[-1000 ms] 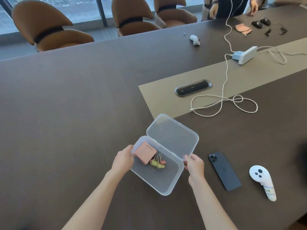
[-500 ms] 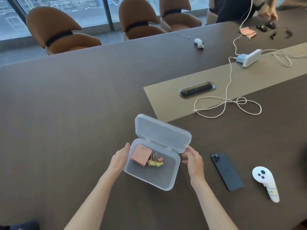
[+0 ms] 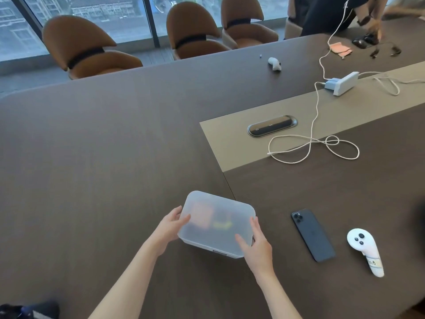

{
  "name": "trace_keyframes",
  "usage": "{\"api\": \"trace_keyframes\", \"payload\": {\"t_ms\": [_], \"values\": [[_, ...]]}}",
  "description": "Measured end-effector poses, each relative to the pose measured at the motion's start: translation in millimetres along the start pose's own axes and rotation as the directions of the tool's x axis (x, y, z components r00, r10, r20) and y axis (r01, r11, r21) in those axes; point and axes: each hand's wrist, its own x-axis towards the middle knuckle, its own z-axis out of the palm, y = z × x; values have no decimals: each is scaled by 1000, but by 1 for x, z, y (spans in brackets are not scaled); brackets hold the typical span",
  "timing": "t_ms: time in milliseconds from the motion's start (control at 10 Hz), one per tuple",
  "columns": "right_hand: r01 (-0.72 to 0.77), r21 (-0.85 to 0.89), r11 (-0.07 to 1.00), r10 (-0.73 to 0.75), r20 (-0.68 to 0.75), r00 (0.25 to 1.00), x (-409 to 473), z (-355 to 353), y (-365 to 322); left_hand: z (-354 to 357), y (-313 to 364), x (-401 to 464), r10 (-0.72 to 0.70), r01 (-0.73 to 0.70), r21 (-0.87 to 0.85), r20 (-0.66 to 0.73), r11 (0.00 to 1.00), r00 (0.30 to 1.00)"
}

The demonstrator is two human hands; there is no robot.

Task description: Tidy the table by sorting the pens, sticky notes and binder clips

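Frosted plastic box point(image 3: 207, 246) on the desk point(image 3: 115, 157), its lid point(image 3: 232, 212) lowered over blurred pink sticky notes point(image 3: 201, 217) and yellow binder clips point(image 3: 222, 224), with the left hand point(image 3: 171, 229) and right hand point(image 3: 255, 246) gripping its sides; this looks like the closing step, likely needing a firm press to latch.

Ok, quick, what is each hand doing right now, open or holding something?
Left hand: holds the left end of the closed plastic box.
Right hand: grips its near right corner, thumb on top.

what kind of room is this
Probably an office meeting room: a long dark table with a built-in power hatch, brown chairs along it, and tall windows behind.
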Motion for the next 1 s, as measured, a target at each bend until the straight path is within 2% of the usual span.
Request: {"api": "trace_keyframes", "payload": {"t_ms": [100, 200, 300, 500, 700, 800, 1000], "values": [[-5, -80, 997, 12, 85, 996, -2, 3, 7, 12, -12, -3, -16, 16, 52, 10, 999, 1000], [-25, -39, 999, 29, 98, 995, -2, 5, 8, 18, -14, -11, 2, -2, -59, -1, 998, 1000], [-10, -60, 998, 19, 151, 988, 2, 7, 3, 14, -18, -19, 5, -9, -88, -42, 996, 999], [126, -145, 981, -71, 335, 940, -4, 46, -18, -16, -59, -60, -11, -39, -198, -245, 979, 970], [234, -209, 950, -108, 481, 870, -31, 105, -30, -52, -110, -109, -83, -48, -285, -430, 957, 899], [259, -230, 938, -104, 526, 844, -45, 126, -23, -64, -135, -124, -134, -24, -328, -451, 944, 883], [294, -240, 925, -135, 514, 847, -59, 139, -25, -74, -169, -124, -67, -116, -367, -449, 923, 891]]}}
